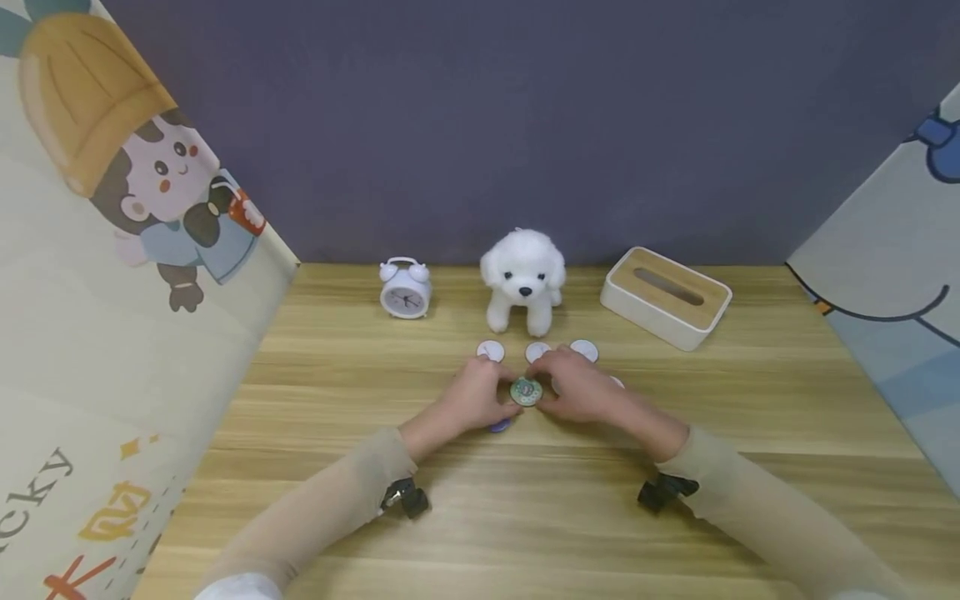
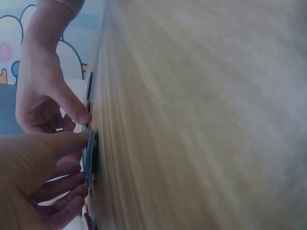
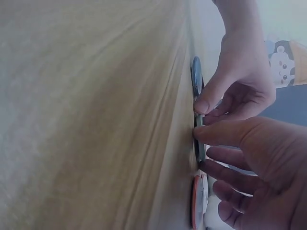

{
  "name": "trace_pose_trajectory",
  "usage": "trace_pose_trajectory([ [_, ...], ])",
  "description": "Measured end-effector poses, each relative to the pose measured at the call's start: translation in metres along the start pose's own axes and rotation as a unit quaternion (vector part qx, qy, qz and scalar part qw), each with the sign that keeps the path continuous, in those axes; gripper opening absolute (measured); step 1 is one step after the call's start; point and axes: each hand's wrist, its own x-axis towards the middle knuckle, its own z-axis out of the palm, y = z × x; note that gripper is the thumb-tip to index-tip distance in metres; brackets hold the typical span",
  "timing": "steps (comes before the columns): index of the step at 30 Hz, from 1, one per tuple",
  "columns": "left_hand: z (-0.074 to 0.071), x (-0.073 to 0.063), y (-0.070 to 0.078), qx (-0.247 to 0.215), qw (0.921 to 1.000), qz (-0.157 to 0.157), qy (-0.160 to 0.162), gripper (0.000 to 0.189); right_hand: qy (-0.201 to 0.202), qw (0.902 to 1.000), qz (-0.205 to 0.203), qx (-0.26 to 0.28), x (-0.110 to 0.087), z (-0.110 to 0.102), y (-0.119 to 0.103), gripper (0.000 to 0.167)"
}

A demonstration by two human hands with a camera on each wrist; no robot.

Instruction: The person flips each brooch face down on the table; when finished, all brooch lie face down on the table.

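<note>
A small round disc (image 1: 527, 391) with a green patterned face is held at the middle of the table between both hands. My left hand (image 1: 476, 393) pinches its left edge with thumb and fingers. Opposite it, my right hand (image 1: 577, 387) grips the right edge the same way. In the right wrist view, the green disc (image 3: 201, 143) appears edge-on between the fingertips. A blue-purple disc (image 1: 500, 425) lies partly under the left hand. Beyond the hands are white-faced discs, one at left (image 1: 491, 351) and another at right (image 1: 583, 350); the right hand partly hides others.
At the back of the wooden table (image 1: 480, 533) stand a white alarm clock (image 1: 406, 296), a white plush dog (image 1: 523, 275) and a tissue box (image 1: 666, 296) with a wooden lid. A dark wall (image 1: 480, 125) rises behind them; printed panels flank both sides.
</note>
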Motion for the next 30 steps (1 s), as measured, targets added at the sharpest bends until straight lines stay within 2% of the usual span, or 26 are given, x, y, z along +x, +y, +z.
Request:
trace_pose_trajectory([
  [5,0.002,0.004,0.0,-0.006,0.9999,-0.007,-0.007,0.028,0.011,0.9997,0.002,0.019,0.001,0.002,0.002,0.028],
  [8,0.001,0.006,-0.002,-0.039,0.9991,-0.009,-0.014,0.027,0.026,0.9984,0.014,0.048,0.0,0.004,0.004,0.029],
  [11,-0.002,0.006,-0.005,-0.089,0.996,-0.01,-0.002,0.027,0.05,0.9953,0.033,0.076,-0.002,0.003,0.006,0.031],
  [15,-0.005,0.004,-0.008,-0.164,0.9853,-0.016,0.042,0.032,0.082,0.99,0.04,0.107,-0.004,-0.001,0.008,0.03],
  [18,-0.009,0.0,-0.009,-0.221,0.9712,-0.028,0.086,0.034,0.096,0.9869,0.035,0.124,-0.004,-0.005,0.009,0.026],
  [21,-0.01,-0.002,-0.01,-0.256,0.9577,-0.03,0.129,0.031,0.106,0.9839,0.035,0.14,-0.003,-0.009,0.007,0.022],
  [27,-0.009,-0.002,-0.01,-0.275,0.9418,-0.011,0.193,0.031,0.119,0.9747,0.037,0.185,-0.002,-0.012,0.001,0.016],
  [30,-0.007,0.0,-0.008,-0.264,0.9412,0.006,0.21,0.037,0.13,0.9741,0.043,0.18,-0.004,-0.012,0.0,0.013],
])
